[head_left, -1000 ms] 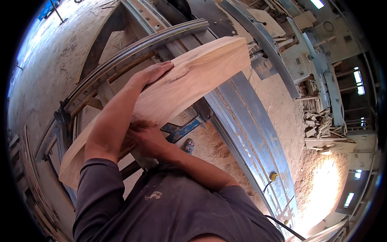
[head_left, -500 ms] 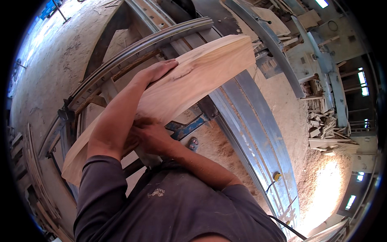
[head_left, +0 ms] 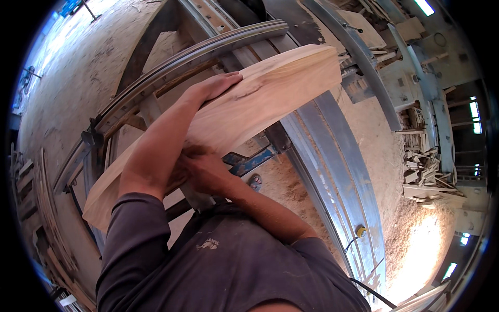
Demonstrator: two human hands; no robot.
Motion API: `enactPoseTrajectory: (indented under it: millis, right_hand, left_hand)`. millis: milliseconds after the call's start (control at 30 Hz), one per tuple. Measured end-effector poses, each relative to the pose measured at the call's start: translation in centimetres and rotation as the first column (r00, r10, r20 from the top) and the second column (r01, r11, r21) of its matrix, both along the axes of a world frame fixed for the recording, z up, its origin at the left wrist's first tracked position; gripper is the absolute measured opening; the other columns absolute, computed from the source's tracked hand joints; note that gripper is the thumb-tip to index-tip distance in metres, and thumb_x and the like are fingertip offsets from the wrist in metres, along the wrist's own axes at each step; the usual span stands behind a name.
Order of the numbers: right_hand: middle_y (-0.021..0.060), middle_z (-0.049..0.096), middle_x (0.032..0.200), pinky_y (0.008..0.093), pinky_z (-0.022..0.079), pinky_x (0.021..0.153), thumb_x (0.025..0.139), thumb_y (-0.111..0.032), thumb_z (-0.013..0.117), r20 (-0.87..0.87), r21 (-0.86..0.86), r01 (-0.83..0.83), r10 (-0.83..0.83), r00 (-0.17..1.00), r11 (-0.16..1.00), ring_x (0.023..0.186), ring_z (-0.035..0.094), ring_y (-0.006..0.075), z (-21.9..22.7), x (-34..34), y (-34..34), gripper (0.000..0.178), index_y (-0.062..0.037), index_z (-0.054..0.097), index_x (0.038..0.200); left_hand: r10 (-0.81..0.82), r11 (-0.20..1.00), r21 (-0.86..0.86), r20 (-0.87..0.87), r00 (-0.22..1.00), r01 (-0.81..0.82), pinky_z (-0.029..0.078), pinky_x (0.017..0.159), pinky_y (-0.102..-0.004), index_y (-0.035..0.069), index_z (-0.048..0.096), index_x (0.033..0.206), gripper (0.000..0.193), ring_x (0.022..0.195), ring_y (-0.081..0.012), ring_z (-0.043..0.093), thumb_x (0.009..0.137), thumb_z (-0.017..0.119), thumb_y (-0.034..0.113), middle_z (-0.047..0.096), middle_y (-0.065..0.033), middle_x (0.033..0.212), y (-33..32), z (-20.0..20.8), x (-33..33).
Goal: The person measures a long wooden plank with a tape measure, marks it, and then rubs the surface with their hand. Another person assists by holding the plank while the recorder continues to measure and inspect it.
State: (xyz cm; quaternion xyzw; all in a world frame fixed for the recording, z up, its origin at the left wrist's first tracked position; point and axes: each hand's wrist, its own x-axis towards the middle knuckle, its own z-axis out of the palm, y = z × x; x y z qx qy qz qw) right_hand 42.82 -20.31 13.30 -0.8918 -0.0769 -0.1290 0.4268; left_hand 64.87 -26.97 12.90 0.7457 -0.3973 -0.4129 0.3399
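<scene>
A long, thick pale wooden plank [head_left: 254,112] runs slantwise from the lower left to the upper centre, over the metal frame of a machine. My left arm reaches across it, and my left hand [head_left: 221,86] grips its far edge, fingers together along the top. At the near edge, below the left forearm, my right hand [head_left: 204,172] holds the plank from beneath, its fingertips partly hidden. The plank's right end lies over the machine's long grey metal table [head_left: 332,151].
A curved-looking metal rail [head_left: 192,54] crosses behind the plank. A yellow knob [head_left: 360,231] with a cable sits on the metal table. Scrap wood [head_left: 421,166] and sawdust [head_left: 416,244] are heaped at the right. Long wooden strips [head_left: 49,208] lie at the far left.
The whole view has shifted slightly, so the scene sits a little further right. Both hands keep their hold, and the plank shows hardly any movement against the machine.
</scene>
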Motion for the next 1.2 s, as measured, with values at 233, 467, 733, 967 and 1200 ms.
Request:
enactPoseTrajectory:
  millis: [233, 467, 733, 967, 1200]
  right_hand:
    - [0.0161, 0.069, 0.110, 0.0474, 0.055, 0.081, 0.072, -0.002, 0.063, -0.091, 0.001, -0.005, 0.005, 0.996, 1.000, 0.105, 0.064, 0.0387, 0.4, -0.1, -0.3, 0.068, -0.0101, 0.051, 0.139]
    - [0.0202, 0.068, 0.113, 0.0496, 0.052, 0.087, 0.072, -0.001, 0.062, -0.037, 0.036, -0.020, 0.021, 0.999, 0.999, 0.107, 0.062, 0.0420, 0.3, 0.2, -0.1, 0.075, -0.0073, 0.043, 0.144]
    - [0.0219, 0.067, 0.113, 0.0496, 0.053, 0.087, 0.071, -0.002, 0.062, -0.049, 0.039, -0.006, 0.007, 0.999, 0.999, 0.106, 0.063, 0.0424, -0.3, 0.4, 0.1, 0.075, -0.0052, 0.043, 0.143]
    - [0.0209, 0.068, 0.114, 0.0490, 0.053, 0.087, 0.070, -0.001, 0.062, -0.020, 0.010, 0.009, -0.008, 1.000, 1.000, 0.107, 0.064, 0.0412, 0.2, 0.1, 0.0, 0.075, -0.0059, 0.045, 0.143]
    - [0.0186, 0.068, 0.114, 0.0491, 0.053, 0.087, 0.073, -0.003, 0.063, 0.003, 0.035, 0.021, -0.021, 1.000, 0.999, 0.107, 0.063, 0.0404, 0.0, 0.1, 0.1, 0.071, -0.0070, 0.047, 0.142]
  left_hand:
    - [-0.070, 0.997, -0.015, 0.007, 0.998, 0.070, 0.022, 0.120, -0.0334, 0.006, 0.043, 0.151, 0.064, 0.146, -0.0234, 0.035, 0.104, 0.039, 0.048, 0.039, -0.0110, 0.159, -0.2, 0.5, 0.1]
    - [0.024, 1.000, 0.001, -0.046, 0.999, -0.024, 0.024, 0.119, -0.0324, 0.005, 0.045, 0.150, 0.063, 0.144, -0.0231, 0.038, 0.104, 0.039, 0.048, 0.042, -0.0108, 0.157, -0.1, -0.8, 0.4]
    - [0.003, 1.000, -0.003, 0.006, 1.000, -0.003, 0.024, 0.119, -0.0325, 0.006, 0.045, 0.150, 0.062, 0.144, -0.0230, 0.038, 0.104, 0.040, 0.048, 0.042, -0.0110, 0.157, -0.2, -0.1, 0.0]
    - [0.005, 1.000, -0.001, 0.003, 1.000, -0.005, 0.026, 0.118, -0.0344, 0.011, 0.045, 0.151, 0.062, 0.142, -0.0236, 0.041, 0.103, 0.038, 0.050, 0.044, -0.0098, 0.155, -0.3, -1.2, 0.6]
    - [0.030, 0.999, 0.031, -0.054, 0.998, -0.028, 0.025, 0.118, -0.0329, 0.009, 0.043, 0.152, 0.063, 0.141, -0.0206, 0.040, 0.104, 0.040, 0.050, 0.043, -0.0087, 0.157, -0.2, -0.3, 0.0]
